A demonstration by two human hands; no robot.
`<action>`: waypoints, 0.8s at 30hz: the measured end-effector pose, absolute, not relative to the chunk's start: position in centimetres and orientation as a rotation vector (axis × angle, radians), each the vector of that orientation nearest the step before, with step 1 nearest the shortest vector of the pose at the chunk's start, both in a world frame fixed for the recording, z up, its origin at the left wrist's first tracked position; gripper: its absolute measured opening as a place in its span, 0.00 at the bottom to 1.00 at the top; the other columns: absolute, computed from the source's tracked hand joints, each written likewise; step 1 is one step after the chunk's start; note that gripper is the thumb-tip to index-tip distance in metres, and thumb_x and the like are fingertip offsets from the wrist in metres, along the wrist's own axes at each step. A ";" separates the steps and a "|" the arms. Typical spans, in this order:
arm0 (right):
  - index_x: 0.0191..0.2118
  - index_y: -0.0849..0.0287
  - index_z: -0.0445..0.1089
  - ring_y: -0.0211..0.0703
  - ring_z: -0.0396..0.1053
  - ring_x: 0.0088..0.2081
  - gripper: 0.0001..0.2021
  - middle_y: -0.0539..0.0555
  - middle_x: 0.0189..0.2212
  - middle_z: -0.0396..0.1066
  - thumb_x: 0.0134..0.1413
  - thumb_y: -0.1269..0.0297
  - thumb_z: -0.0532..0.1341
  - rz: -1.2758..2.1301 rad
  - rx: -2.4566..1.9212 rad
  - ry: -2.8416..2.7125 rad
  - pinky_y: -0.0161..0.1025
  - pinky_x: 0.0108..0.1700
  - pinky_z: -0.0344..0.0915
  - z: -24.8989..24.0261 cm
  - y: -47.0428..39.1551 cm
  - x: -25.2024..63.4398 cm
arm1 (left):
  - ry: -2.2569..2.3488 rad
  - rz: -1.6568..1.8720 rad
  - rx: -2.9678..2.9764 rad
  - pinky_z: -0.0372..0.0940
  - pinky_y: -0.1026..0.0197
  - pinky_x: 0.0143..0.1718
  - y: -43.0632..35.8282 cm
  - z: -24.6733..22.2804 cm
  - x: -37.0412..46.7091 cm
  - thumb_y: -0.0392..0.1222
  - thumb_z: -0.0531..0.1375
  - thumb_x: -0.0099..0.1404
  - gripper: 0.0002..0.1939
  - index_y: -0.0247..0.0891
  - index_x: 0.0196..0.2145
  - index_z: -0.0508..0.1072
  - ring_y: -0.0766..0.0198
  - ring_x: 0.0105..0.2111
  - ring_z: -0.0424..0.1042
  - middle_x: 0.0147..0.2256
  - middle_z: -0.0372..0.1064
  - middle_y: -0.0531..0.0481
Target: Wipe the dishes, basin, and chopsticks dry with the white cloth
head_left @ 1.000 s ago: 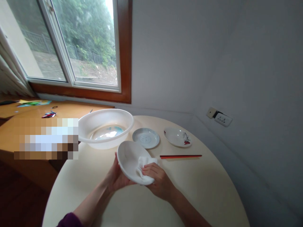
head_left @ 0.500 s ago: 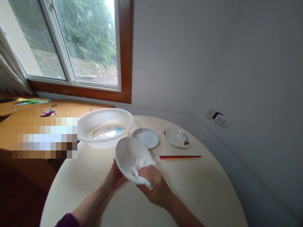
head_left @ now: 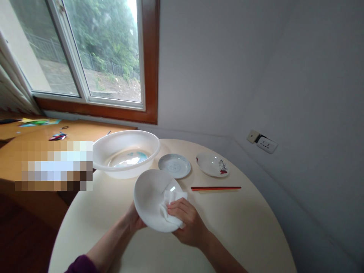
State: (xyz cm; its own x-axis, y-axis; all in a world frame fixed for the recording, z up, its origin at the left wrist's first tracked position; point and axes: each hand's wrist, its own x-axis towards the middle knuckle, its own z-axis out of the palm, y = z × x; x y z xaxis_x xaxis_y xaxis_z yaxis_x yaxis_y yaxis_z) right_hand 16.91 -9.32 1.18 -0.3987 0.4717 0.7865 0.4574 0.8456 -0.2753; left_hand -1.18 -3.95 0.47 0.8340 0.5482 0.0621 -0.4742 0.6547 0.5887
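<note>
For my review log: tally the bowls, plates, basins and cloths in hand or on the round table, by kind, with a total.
Bowls: 1, the white bowl in the left hand
Plates: 2, a grey-blue plate and a decorated white plate
Basins: 1, the whitish basin
Cloths: 1, the white cloth under the right hand
Total: 5

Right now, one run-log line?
left hand: holds white bowl | right hand: white cloth against bowl's inside | table: basin, plate, red-marked dish, chopsticks
</note>
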 end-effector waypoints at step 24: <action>0.42 0.58 0.65 0.44 0.68 0.38 0.09 0.56 0.35 0.71 0.53 0.68 0.59 0.189 -0.808 -1.958 0.43 0.41 0.67 1.1 -9.8 16.1 | 0.201 0.887 0.707 0.54 0.50 0.54 -3.2 -1.8 -1.5 0.61 0.59 0.52 0.30 0.36 0.45 0.74 0.48 0.48 0.67 0.41 0.74 0.41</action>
State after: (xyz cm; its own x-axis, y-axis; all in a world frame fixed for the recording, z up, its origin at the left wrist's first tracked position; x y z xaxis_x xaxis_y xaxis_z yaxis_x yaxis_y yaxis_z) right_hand 16.12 -9.83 1.09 -0.3075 0.6100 0.7303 0.4587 0.7674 -0.4479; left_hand -1.45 -3.22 -1.83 0.6303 0.7668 0.1210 -0.6399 0.4250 0.6402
